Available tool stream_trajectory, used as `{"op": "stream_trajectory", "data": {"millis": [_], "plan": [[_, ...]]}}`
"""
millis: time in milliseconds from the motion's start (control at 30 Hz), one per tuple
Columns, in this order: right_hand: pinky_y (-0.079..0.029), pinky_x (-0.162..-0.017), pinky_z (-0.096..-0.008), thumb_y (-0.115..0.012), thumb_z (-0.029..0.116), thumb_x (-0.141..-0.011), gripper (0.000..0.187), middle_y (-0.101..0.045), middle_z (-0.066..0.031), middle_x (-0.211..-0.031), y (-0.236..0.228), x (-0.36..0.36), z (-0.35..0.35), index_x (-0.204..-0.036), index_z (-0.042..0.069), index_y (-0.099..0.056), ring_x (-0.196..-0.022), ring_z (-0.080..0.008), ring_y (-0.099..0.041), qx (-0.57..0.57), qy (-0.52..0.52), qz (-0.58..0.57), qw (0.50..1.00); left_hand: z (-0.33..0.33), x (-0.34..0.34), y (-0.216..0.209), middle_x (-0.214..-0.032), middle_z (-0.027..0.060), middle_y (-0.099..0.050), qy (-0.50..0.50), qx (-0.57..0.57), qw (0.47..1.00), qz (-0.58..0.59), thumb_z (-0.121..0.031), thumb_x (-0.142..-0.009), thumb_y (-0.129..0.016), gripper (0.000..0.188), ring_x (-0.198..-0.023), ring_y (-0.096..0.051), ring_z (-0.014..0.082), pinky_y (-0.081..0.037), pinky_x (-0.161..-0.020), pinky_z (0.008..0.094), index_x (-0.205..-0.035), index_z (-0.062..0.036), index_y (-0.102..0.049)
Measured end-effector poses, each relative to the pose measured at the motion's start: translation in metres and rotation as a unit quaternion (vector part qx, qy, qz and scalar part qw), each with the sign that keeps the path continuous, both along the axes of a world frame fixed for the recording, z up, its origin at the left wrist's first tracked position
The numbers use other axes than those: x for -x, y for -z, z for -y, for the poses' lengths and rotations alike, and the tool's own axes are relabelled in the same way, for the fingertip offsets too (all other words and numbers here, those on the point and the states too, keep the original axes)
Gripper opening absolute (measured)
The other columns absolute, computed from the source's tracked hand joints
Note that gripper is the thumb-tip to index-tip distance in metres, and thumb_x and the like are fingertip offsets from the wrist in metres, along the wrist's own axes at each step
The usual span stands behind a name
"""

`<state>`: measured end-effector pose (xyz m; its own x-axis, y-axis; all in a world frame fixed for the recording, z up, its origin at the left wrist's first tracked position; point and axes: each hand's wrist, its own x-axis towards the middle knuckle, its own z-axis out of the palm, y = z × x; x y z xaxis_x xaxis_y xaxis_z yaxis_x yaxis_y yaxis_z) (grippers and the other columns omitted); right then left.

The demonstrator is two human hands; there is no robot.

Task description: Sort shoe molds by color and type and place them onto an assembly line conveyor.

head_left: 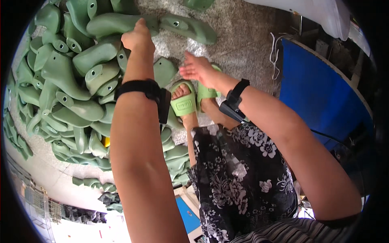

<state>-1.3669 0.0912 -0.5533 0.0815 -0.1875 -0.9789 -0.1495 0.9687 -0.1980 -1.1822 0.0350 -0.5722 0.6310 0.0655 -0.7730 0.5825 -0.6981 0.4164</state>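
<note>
The person's left hand (139,38) is over the near side of a long green last (111,25) at the top edge of the pile (60,75), one finger pointing out across it; the other fingers are tucked or hidden, so I cannot tell whether they pinch the last or merely rest against it. The right hand (198,69) is empty, its fingers loosely spread, held in the air above the floor (239,44) just in front of the feet. To the right of the long last, a second last (189,29) lies on its own on the floor, a round hole near its left end. The pile spreads out to the left, lasts heaped at all angles, many showing such holes, with a bit of something yellow (106,141) among them. Both wrists carry black straps (139,88). The person stands in light green sandals (183,105) and a black skirt (239,178) with white flowers; a big blue panel (310,85) is off to the right, a white cord (275,58) lying near it.
</note>
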Motion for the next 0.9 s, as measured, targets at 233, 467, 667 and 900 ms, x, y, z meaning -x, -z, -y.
{"op": "stream_trajectory", "data": {"millis": [233, 467, 667, 900], "plan": [[-0.051, -0.075, -0.0398, -0.058, 0.027, -0.083, 0.034, -0.064, -0.0183, -0.086, 0.004, -0.014, 0.014, -0.093, -0.006, -0.057, -0.082, -0.0324, -0.063, 0.134, -0.256, -0.005, 0.957, -0.138, 0.033, -0.066, -0.097, 0.0092, -0.062, 0.163, 0.208, 0.949, -0.169, -0.010, -0.080, -0.066, 0.034, -0.086, -0.058, 0.0162, -0.047, -0.079, 0.0291, -0.108, 0.0064, -0.055], [-0.038, -0.096, -0.0409, -0.065, 0.018, -0.075, 0.046, -0.050, -0.0169, -0.112, 0.001, -0.019, -0.004, -0.115, 0.001, -0.049, -0.112, -0.0330, -0.045, 0.520, -0.604, 0.002, 0.604, -0.306, 0.050, -0.174, -0.093, 0.0093, -0.063, 0.131, 0.049, 0.973, -0.182, -0.012, -0.078, -0.067, 0.034, -0.081, -0.056, 0.0131, -0.046, -0.075, 0.0261, -0.104, 0.0075, -0.055], [-0.037, -0.093, -0.0443, -0.064, 0.032, -0.077, 0.048, -0.046, -0.0159, -0.117, 0.028, -0.065, -0.013, -0.112, 0.000, -0.053, -0.114, -0.0329, -0.040, 0.423, -0.668, -0.027, 0.611, -0.385, 0.070, -0.206, -0.094, 0.0094, -0.064, 0.081, -0.007, 0.977, -0.198, -0.016, -0.080, -0.072, 0.041, -0.081, -0.057, 0.0151, -0.045, -0.076, 0.0255, -0.108, 0.0064, -0.053], [-0.037, -0.095, -0.0419, -0.063, 0.018, -0.077, 0.043, -0.050, -0.0158, -0.117, -0.006, -0.074, -0.008, -0.114, -0.001, -0.053, -0.111, -0.0333, -0.045, 0.468, -0.674, -0.010, 0.571, -0.398, 0.094, -0.210, -0.108, 0.0126, -0.056, -0.128, -0.019, 0.960, -0.246, -0.013, -0.079, -0.068, 0.050, -0.096, -0.057, 0.0230, -0.048, -0.082, 0.0361, -0.120, 0.0040, -0.044]]}}
